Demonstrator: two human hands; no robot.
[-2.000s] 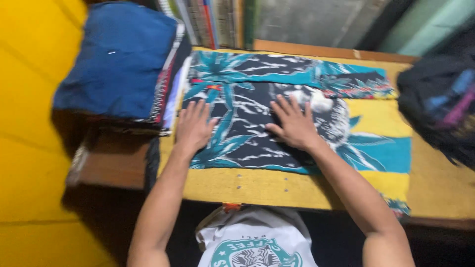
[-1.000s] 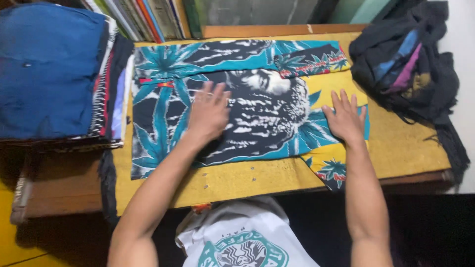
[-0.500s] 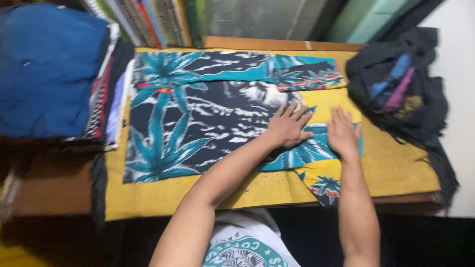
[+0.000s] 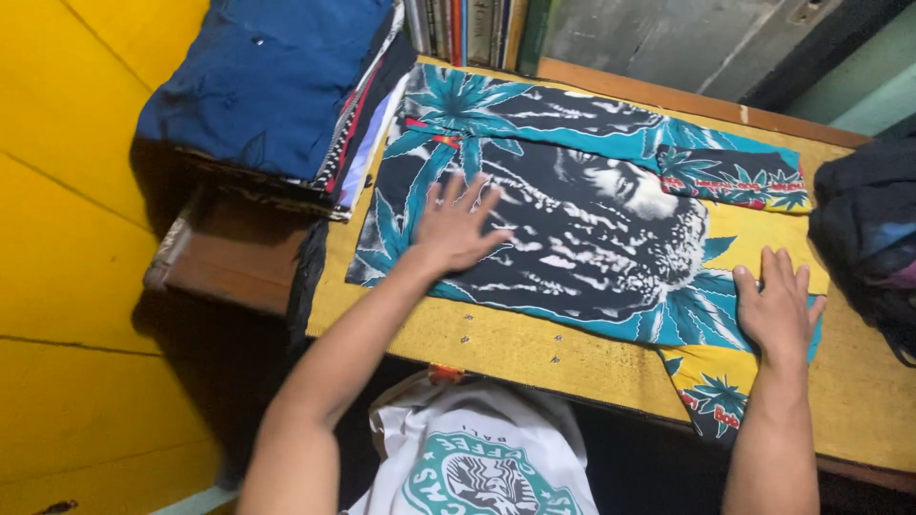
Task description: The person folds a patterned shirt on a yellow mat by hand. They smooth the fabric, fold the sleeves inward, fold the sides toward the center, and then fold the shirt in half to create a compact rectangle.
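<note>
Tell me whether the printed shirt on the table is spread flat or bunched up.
Spread flat. The printed shirt lies smooth on the yellow table, far sleeve folded in, with the left hand and right hand pressed palm-down on it.

Matt printed cloth shirt (image 4: 572, 229), yellow-painted table (image 4: 515, 353)

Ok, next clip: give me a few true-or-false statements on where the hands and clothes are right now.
1. The left hand lies flat on the printed shirt. True.
2. The right hand grips the dark bundle. False: it rests flat on the shirt's right end.
3. A stack of folded clothes sits left of the shirt. True.
4. The shirt is rolled into a ball. False: it lies spread flat on the yellow table.
</note>
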